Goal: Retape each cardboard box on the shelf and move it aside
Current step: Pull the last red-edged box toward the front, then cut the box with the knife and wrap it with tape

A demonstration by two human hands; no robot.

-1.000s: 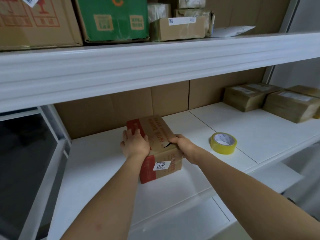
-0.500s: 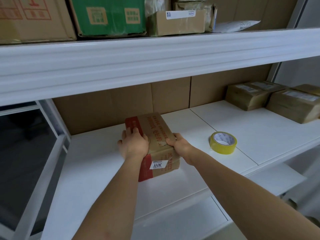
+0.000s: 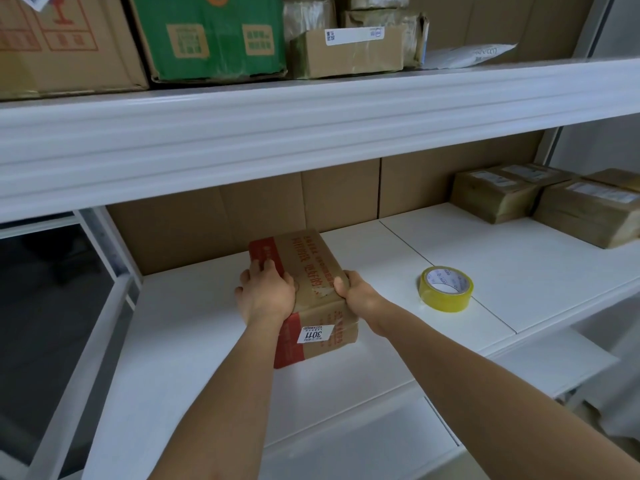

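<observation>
— On the white shelf (image 3: pixel 194 341), what is that person holding?

— It is a brown cardboard box (image 3: pixel 311 271) with red ends. It sits on the shelf, near the middle, a bit to the left. A small white sticker (image 3: pixel 314 335) on its near end says 3011.

— What are the hands doing?

— The left hand (image 3: pixel 266 295) lies over the left top edge of the box. Its fingers point away from the person, and they bend down over the red part. The right hand (image 3: pixel 356 292) grips the right side of the box. Its thumb is on top and the other fingers are tucked down the side, so they are hard to see.

— Is the box shut?

— The top looks closed. By the right thumb there is a rough torn patch (image 3: pixel 320 291) on the top.

— What is the yellow ring?

— That is a roll of tape (image 3: pixel 445 288). It lies flat on the shelf, to the right of the box, and no hand is touching it.

— Are there more boxes?

— Yes. Some brown parcels (image 3: pixel 540 199) wrapped in tape sit far to the right on the same shelf. On the shelf above there is a green box (image 3: pixel 207 36), big brown boxes (image 3: pixel 62 43), a small box with a white label (image 3: pixel 346 51), and a white envelope (image 3: pixel 471 55). Flat brown cardboard (image 3: pixel 277 206) stands along the back of the shelf.
</observation>
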